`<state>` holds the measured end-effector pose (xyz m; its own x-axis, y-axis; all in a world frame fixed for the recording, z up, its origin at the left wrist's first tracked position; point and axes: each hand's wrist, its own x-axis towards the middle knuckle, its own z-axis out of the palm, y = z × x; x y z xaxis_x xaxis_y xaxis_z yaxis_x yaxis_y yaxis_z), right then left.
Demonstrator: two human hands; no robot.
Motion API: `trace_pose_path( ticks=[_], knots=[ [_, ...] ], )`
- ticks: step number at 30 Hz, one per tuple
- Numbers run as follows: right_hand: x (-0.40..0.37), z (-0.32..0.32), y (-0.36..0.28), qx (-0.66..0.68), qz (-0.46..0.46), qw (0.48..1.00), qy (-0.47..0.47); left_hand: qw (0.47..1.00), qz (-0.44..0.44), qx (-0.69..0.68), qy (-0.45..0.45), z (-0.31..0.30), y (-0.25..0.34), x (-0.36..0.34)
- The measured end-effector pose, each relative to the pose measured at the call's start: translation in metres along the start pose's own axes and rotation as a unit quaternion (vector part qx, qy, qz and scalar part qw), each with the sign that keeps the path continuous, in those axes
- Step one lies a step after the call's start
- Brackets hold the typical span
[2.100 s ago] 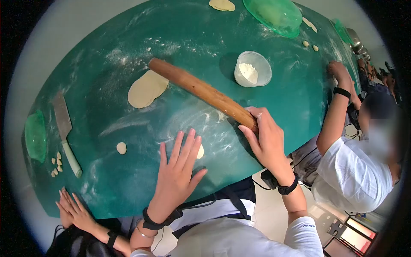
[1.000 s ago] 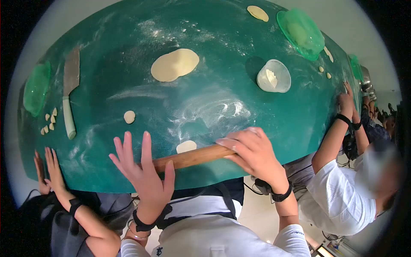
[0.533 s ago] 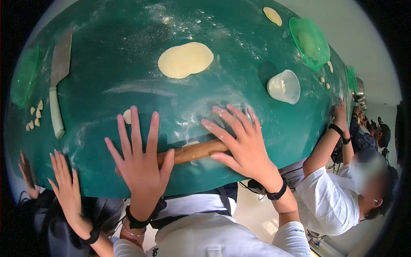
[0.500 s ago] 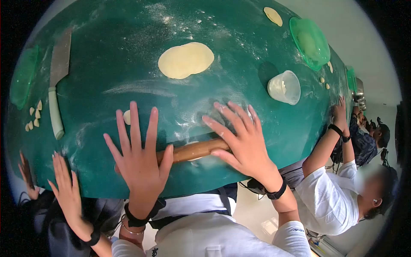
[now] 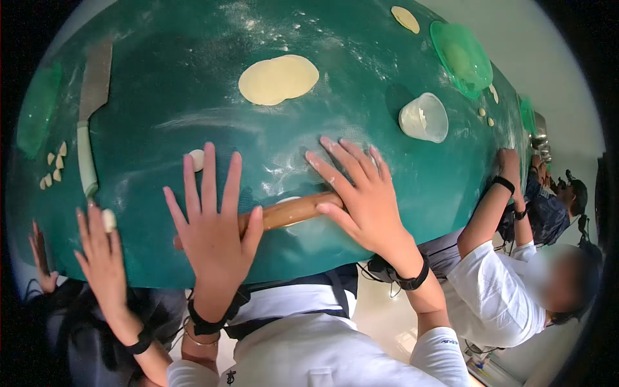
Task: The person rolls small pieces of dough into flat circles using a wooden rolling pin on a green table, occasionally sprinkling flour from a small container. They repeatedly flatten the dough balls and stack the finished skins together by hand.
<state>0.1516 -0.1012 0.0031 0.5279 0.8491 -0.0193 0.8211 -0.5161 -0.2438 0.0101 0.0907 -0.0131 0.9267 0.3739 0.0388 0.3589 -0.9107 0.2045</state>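
Observation:
A brown wooden rolling pin (image 5: 293, 211) lies across the green tabletop, over a small piece of dough (image 5: 298, 222) that is mostly hidden beneath it. On the pin's left part rests my left hand (image 5: 218, 235), palm down with fingers spread. My right hand (image 5: 366, 205) lies flat over the pin's right end, its fingers also spread and dusted with flour. Just past my left fingertips is a small round dough piece (image 5: 197, 160), partly covered by a finger. Farther away, overlapping flat dough wrappers (image 5: 278, 80) lie on the table.
At left lie a knife (image 5: 95, 84) and several dough pieces (image 5: 58, 162); a co-worker's hand (image 5: 103, 258) touches the table by another dough piece (image 5: 109, 220). At right stand a plastic cup of flour (image 5: 423, 118) and a green basket (image 5: 461, 58). Another person's hand (image 5: 509, 166) rests there.
The view has shifted slightly. My hands and the rolling pin keep nearly the same place on the table. A dough piece now shows by the left co-worker's fingers; the right co-worker's fingers have curled in.

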Motion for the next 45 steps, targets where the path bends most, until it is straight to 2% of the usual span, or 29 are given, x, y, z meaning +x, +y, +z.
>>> trace_pose_path(
  ticks=[7,10,13,14,17,18,21,24,27,30,33,36,39,42,45],
  knots=[
    [-0.046,0.008,-0.014,0.018,0.001,1.000,0.012,0.999,0.017,-0.035,-0.035,-0.003,0.012,-0.040],
    [-0.057,0.026,-0.010,0.021,-0.016,0.997,0.075,0.996,0.042,-0.073,-0.033,-0.003,0.014,-0.050],
    [-0.061,0.034,-0.009,0.017,-0.038,0.990,0.133,0.984,0.106,-0.143,-0.023,-0.002,0.018,-0.049],
    [-0.062,0.035,-0.009,0.012,-0.047,0.987,0.153,0.975,0.130,-0.178,0.021,-0.004,0.022,-0.047],
    [-0.066,0.037,-0.008,0.001,-0.053,0.978,0.204,0.946,0.079,-0.304,-0.081,-0.016,0.030,-0.037],
    [-0.067,0.037,-0.009,-0.004,-0.051,0.975,0.217,0.950,0.077,-0.296,-0.067,-0.019,0.033,-0.030],
    [-0.069,0.039,-0.011,-0.015,-0.042,0.966,0.254,0.888,0.002,-0.432,-0.160,-0.021,0.037,-0.019],
    [-0.069,0.041,-0.011,-0.015,-0.028,0.964,0.266,0.848,-0.021,-0.506,-0.156,-0.022,0.041,-0.015],
    [-0.069,0.043,-0.010,-0.014,-0.026,0.962,0.271,0.839,-0.004,-0.524,-0.148,-0.015,0.037,-0.014],
    [-0.069,0.044,-0.009,-0.022,-0.035,0.962,0.271,0.807,-0.022,-0.558,-0.191,-0.014,0.036,-0.008],
    [-0.069,0.043,-0.008,-0.024,-0.043,0.963,0.264,0.823,-0.007,-0.514,-0.243,-0.023,0.040,0.000],
    [-0.070,0.043,-0.009,-0.023,-0.044,0.964,0.261,0.863,0.019,-0.437,-0.254,-0.033,0.043,0.003],
    [-0.071,0.044,-0.009,-0.024,-0.042,0.964,0.261,0.894,0.036,-0.395,-0.209,-0.040,0.049,0.000],
    [-0.071,0.044,-0.009,-0.021,-0.040,0.965,0.256,0.903,0.043,-0.385,-0.189,-0.040,0.054,-0.003],
    [-0.070,0.044,-0.008,-0.016,-0.040,0.965,0.257,0.910,0.042,-0.362,-0.197,-0.043,0.057,-0.002]
  ],
)
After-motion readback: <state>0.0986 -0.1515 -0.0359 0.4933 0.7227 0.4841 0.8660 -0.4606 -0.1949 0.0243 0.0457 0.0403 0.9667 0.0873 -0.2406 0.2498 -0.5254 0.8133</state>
